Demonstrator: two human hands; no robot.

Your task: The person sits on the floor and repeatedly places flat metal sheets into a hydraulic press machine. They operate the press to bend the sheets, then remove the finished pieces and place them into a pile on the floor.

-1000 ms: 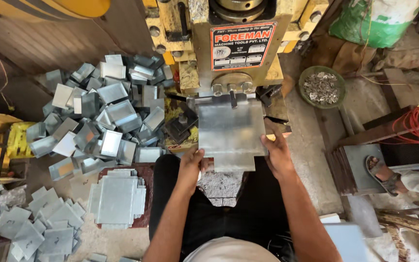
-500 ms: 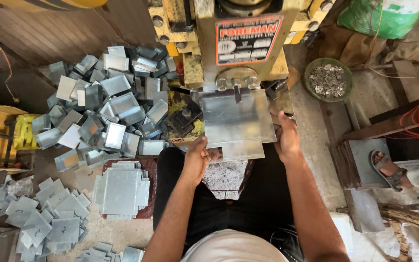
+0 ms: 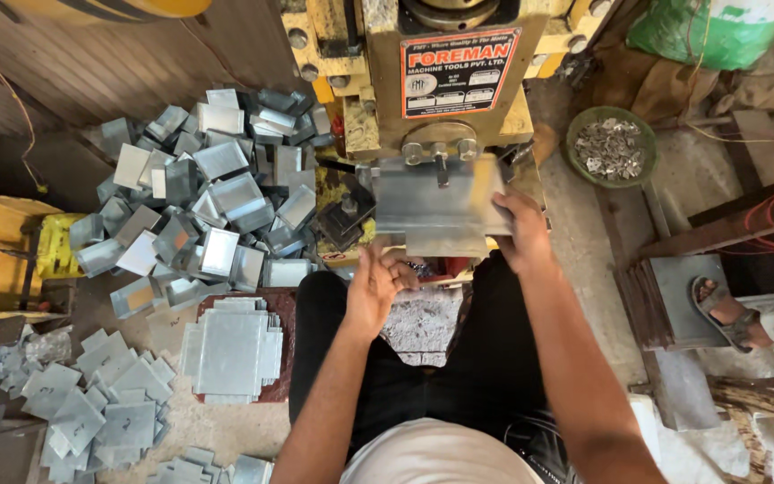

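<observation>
1. A flat grey metal sheet (image 3: 441, 208) with notched corners lies on the bed of a yellow press machine (image 3: 378, 108), right under the round ram fitting and its bolts.
2. The right hand (image 3: 523, 235) grips the sheet's right edge, thumb on top and fingers closed round the side.
3. The left hand (image 3: 376, 285) sits just below the sheet's lower left corner, apart from it, fingers loosely curled and holding nothing that can be made out.
4. Both forearms reach up from the person's lap, over dark trousers; a heap of small pale metal scraps (image 3: 423, 323) lies on the floor between the knees.
5. Left of the press, a large loose pile of bent metal box pieces (image 3: 217, 206) spreads over the floor.
6. Nearer the person on the left, a neat stack of flat cut blanks (image 3: 230, 351) rests on a dark red board.
7. Further left and lower, more flat blanks (image 3: 105, 403) lie scattered in an overlapping fan.
8. Right of the press, a round green bowl (image 3: 577, 143) holds small metal offcuts.
9. At the far right, another person's sandalled foot (image 3: 723, 306) rests on a grey block.
</observation>
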